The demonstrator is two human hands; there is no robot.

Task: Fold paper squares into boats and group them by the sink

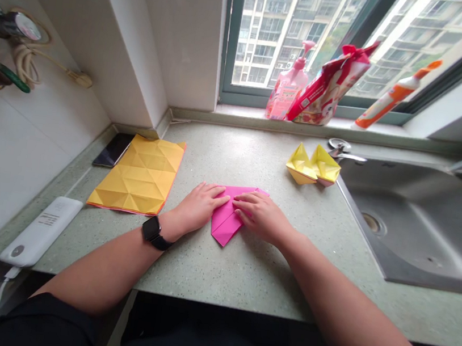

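Observation:
A folded sheet of pink origami paper [225,226] lies flat on the speckled counter in front of me, with a crease running along its middle. My left hand [199,206] rests on its left part, fingers stretched out over the paper. From the other side my right hand [266,215] lies across the right part, its fingers extended and slightly spread. The fingertips of both hands come near each other at the middle of the sheet. Part of the paper's right side is hidden under my right hand.
Creased yellow sheets [140,174] lie at the left, partly over a dark phone [113,149]. A white power bank [41,231] with a cable sits nearer. Two yellow folded paper boats [302,166] stand beside the steel sink [397,274]. Bottles and a red bag [331,89] line the windowsill.

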